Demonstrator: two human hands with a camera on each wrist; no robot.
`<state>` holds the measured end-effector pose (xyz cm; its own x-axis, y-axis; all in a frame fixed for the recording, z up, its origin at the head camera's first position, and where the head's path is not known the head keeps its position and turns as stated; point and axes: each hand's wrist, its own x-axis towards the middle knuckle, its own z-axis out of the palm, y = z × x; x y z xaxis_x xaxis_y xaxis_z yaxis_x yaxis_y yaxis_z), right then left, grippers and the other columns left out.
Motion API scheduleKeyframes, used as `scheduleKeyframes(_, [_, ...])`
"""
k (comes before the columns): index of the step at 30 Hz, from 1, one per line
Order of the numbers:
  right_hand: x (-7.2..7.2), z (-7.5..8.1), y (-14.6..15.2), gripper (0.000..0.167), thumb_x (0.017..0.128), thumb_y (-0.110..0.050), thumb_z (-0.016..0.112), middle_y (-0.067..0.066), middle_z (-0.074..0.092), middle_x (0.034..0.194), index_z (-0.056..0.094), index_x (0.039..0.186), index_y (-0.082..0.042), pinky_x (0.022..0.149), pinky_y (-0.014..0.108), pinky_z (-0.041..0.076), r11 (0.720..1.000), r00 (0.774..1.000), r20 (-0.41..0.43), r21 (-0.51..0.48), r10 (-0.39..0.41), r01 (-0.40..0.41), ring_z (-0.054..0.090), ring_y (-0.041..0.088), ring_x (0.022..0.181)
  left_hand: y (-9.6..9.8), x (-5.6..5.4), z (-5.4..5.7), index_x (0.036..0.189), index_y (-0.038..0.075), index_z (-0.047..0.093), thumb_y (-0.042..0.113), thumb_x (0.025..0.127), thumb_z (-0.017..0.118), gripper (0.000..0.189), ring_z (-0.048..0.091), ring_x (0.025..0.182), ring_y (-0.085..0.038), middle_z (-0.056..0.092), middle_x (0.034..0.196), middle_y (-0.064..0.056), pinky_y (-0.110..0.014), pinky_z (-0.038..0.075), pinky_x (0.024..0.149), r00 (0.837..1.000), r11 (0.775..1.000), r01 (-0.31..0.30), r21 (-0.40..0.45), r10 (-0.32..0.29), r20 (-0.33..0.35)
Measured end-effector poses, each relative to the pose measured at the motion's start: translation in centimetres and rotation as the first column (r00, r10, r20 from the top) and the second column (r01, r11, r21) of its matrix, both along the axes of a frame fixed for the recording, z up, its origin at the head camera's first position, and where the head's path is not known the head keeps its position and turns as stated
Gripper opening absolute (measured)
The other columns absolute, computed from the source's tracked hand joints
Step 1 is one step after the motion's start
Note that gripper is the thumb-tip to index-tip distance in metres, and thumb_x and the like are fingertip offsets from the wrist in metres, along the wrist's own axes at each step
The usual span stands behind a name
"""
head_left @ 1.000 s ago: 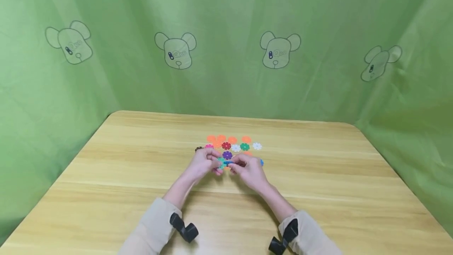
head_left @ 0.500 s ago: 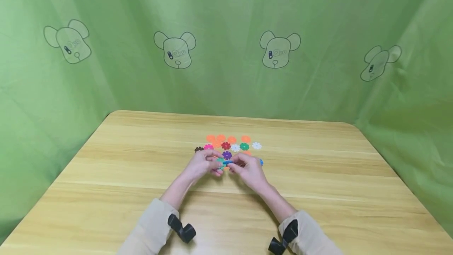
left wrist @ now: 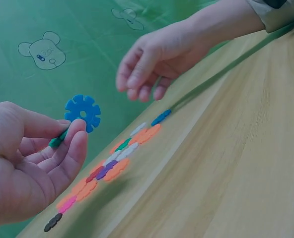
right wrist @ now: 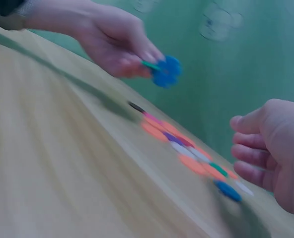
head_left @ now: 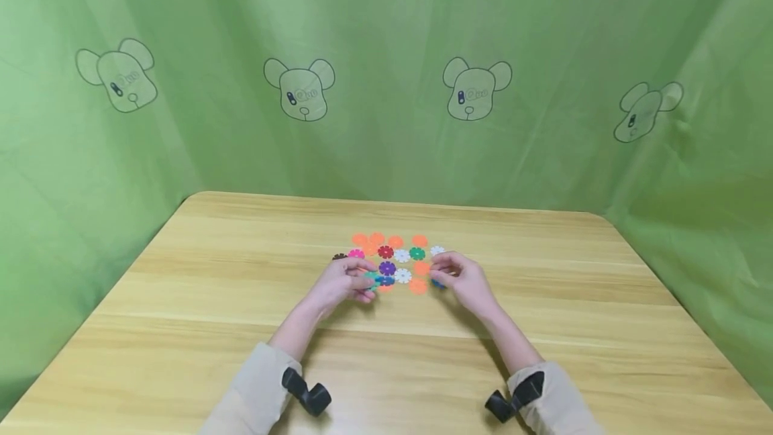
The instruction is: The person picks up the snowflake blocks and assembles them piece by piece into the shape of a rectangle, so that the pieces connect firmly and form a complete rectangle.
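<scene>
My left hand pinches a green notched snowflake disc between thumb and fingers. A blue snowflake disc is slotted into it edge-on, standing crosswise above the fingertips in the left wrist view. Held up over the table, the joined pair overlaps the loose discs in the head view. My right hand is off to the right, its fingers loosely bent with nothing between them. Closest to it on the tabletop lies another blue disc, partly covered by the fingers in the head view.
Loose snowflake discs lie in rough rows on the wooden table: several orange ones, white ones, a purple, a red, a green, a pink and a dark one. A green curtain hangs behind.
My right hand has let go of the blue disc and moved right, uncovering white and orange discs. The blue disc stays with the green one in my left hand, which has shifted slightly left.
</scene>
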<state>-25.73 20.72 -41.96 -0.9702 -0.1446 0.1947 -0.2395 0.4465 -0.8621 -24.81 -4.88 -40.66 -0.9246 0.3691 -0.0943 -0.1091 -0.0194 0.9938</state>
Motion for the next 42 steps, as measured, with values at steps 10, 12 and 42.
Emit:
scheduleKeyframes(10, [-1.4,-0.9,3.0,0.034,0.083,-0.01,0.069,0.015,0.063,0.097,0.06,0.111,0.006,0.075,0.028,0.049,0.979,0.999,0.038,0.202,-0.027,0.019,0.058,0.023,0.086,0.1,0.0,0.0,0.117,-0.014,0.049,-0.01,0.083,0.057,0.036,0.063,0.062,-0.017,0.06,0.075,-0.01,-0.03,0.055,0.064,1.0,1.0,0.011,0.013,-0.011,0.021])
scheduleKeyframes(12, [-1.4,-1.0,3.0,0.035,0.082,-0.013,0.071,0.014,0.063,0.097,0.061,0.11,0.006,0.075,0.032,0.048,0.967,1.0,0.023,0.255,-0.011,0.005,0.057,0.023,0.086,0.1,0.0,0.0,0.118,-0.014,0.049,-0.01,0.082,0.057,0.037,0.063,0.063,-0.018,0.06,0.076,-0.012,-0.03,0.055,0.064,1.0,1.0,0.012,0.016,-0.012,0.025])
scheduleKeyframes(42, [-0.2,0.0,0.1,0.017,0.082,0.001,0.066,0.009,0.058,0.075,0.057,0.096,0.004,0.054,0.028,0.053,0.996,0.981,0.187,0.063,0.045,-0.058,0.059,0.017,0.061,0.3,-0.5,-0.6,0.119,-0.012,0.049,-0.006,0.084,0.057,0.036,0.061,0.062,-0.015,0.062,0.081,-0.02,-0.028,0.055,0.064,0.999,1.0,0.002,0.006,-0.002,0.04])
